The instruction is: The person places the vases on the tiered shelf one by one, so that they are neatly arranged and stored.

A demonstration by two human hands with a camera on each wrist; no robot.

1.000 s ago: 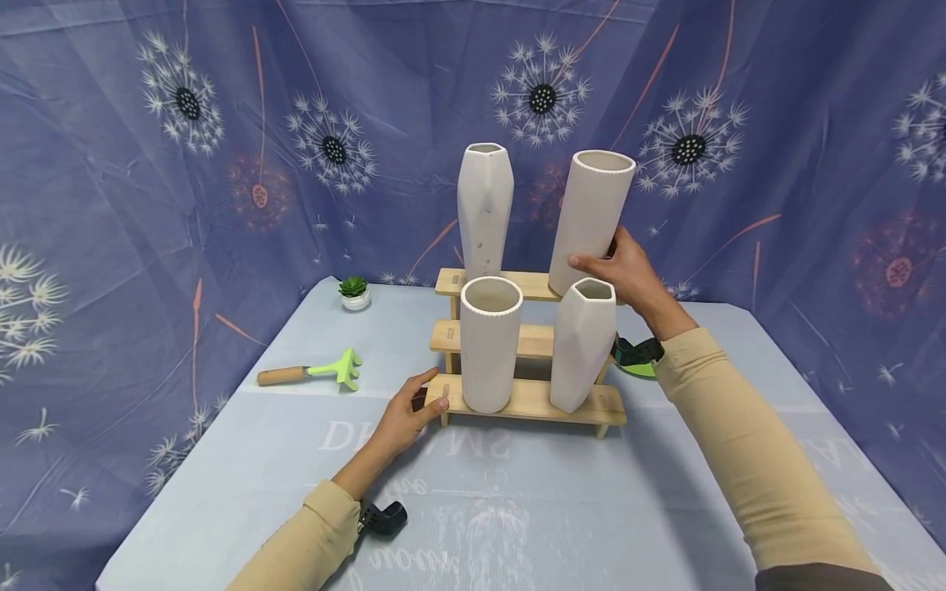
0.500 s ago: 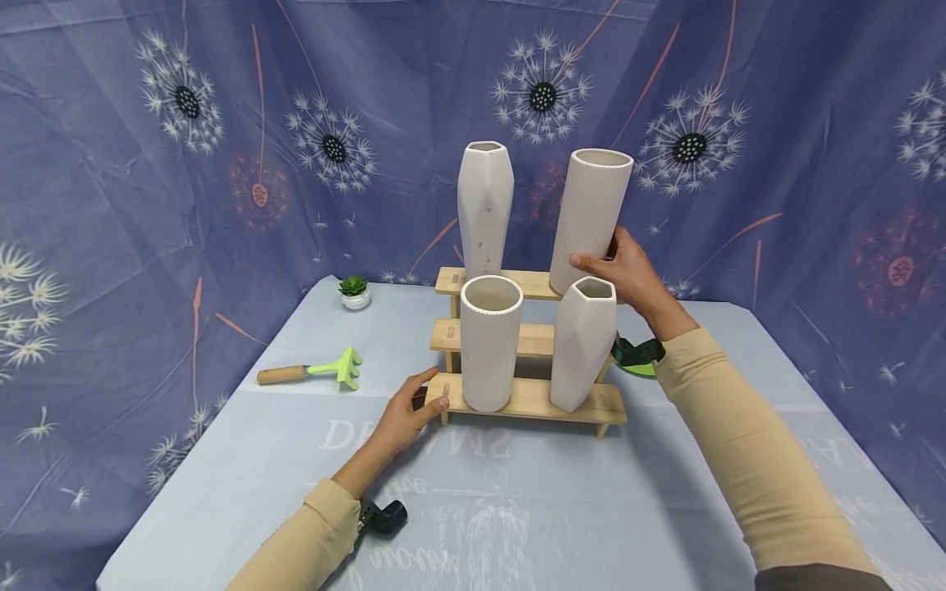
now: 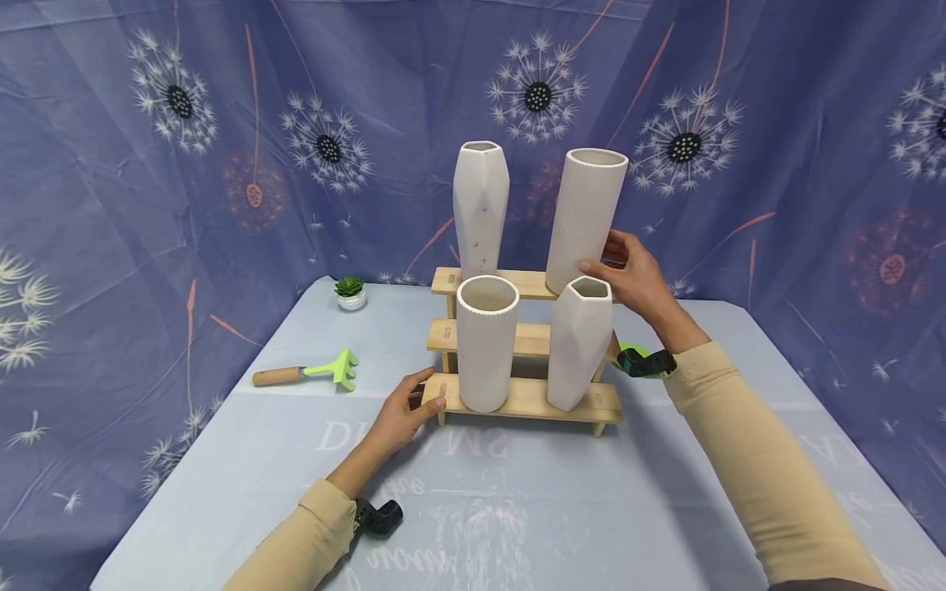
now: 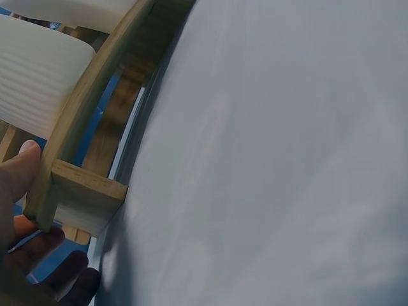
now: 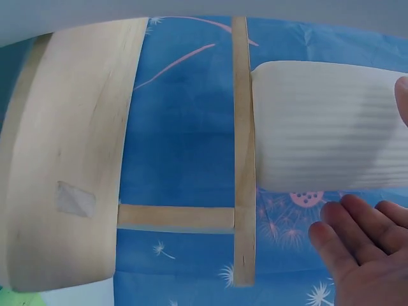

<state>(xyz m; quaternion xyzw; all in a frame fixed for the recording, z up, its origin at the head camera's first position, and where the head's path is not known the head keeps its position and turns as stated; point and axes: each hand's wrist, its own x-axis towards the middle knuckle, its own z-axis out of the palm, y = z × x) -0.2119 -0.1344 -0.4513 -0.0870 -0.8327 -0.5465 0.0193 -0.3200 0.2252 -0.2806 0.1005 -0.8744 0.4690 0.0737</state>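
Observation:
A three-step wooden display stand (image 3: 528,398) carries four white vases, two on top and two on the bottom step: let me name them singly. My left hand (image 3: 399,416) pinches the left end of the bottom step, thumb (image 4: 27,167) above and fingers below. My right hand (image 3: 633,271) lies loosely spread beside a ribbed cylindrical vase (image 3: 586,213) at the top right; in the right wrist view its fingers are apart from the vase wall. A faceted vase (image 3: 481,205) stands top left. Below are another ribbed vase (image 3: 487,349) and a faceted vase (image 3: 580,345), bottom right.
A small potted succulent (image 3: 351,293) stands at the back left of the table (image 3: 517,509). Nearer lies a green hand rake (image 3: 310,373) with a wooden handle. Something bright green (image 3: 634,350) shows partly behind the right wrist. A dandelion-patterned curtain (image 3: 414,98) closes off the back.
The right hand has loosened from the top right ribbed vase and shifted slightly right; that vase stays on the top step. The left hand keeps its place. The view has shifted a little.

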